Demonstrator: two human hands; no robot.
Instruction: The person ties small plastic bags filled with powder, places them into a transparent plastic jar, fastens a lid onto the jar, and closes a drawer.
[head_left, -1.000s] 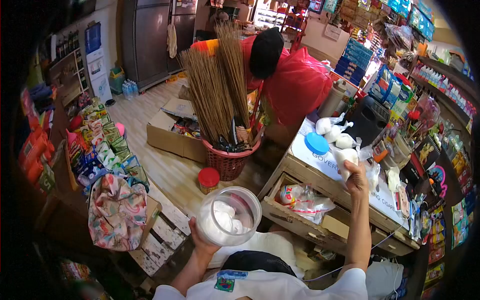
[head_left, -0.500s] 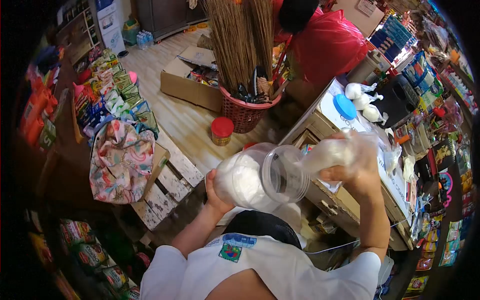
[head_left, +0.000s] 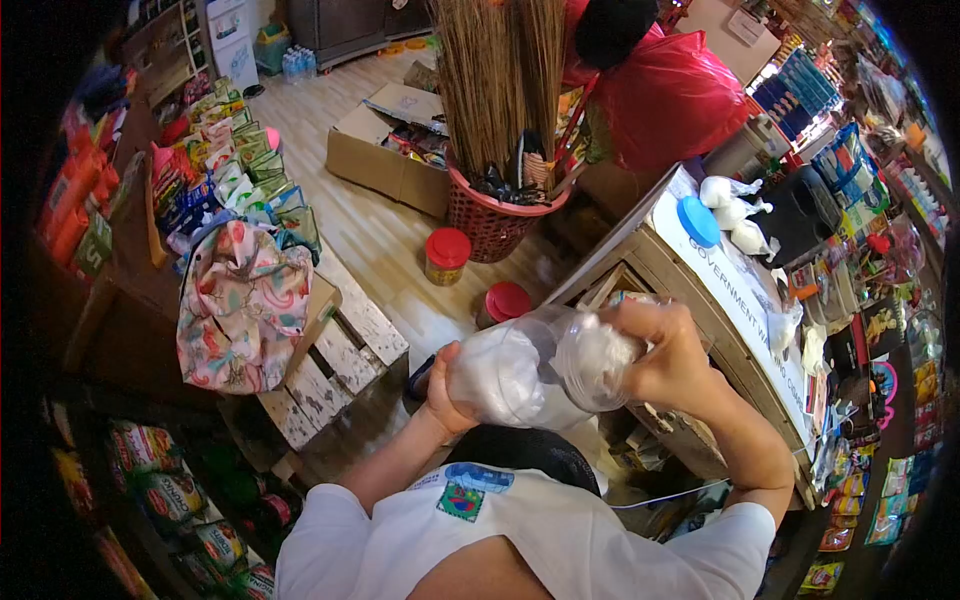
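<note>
Left hand (head_left: 447, 400) grasping jar (head_left: 545, 350) round its base end, jar tilted, mouth toward right hand (head_left: 662, 345). Right fingers bent round white bag (head_left: 600, 360), seemingly grasping it. Change: bag outside mouth half second ago, now in mouth, so loading looks part done, fingers not yet free. Packed bags (head_left: 503, 375) deeper inside. Beyond, on surface (head_left: 665, 210): blue lid (head_left: 698, 221) off jar, spare bags (head_left: 750, 238) beside it.
</note>
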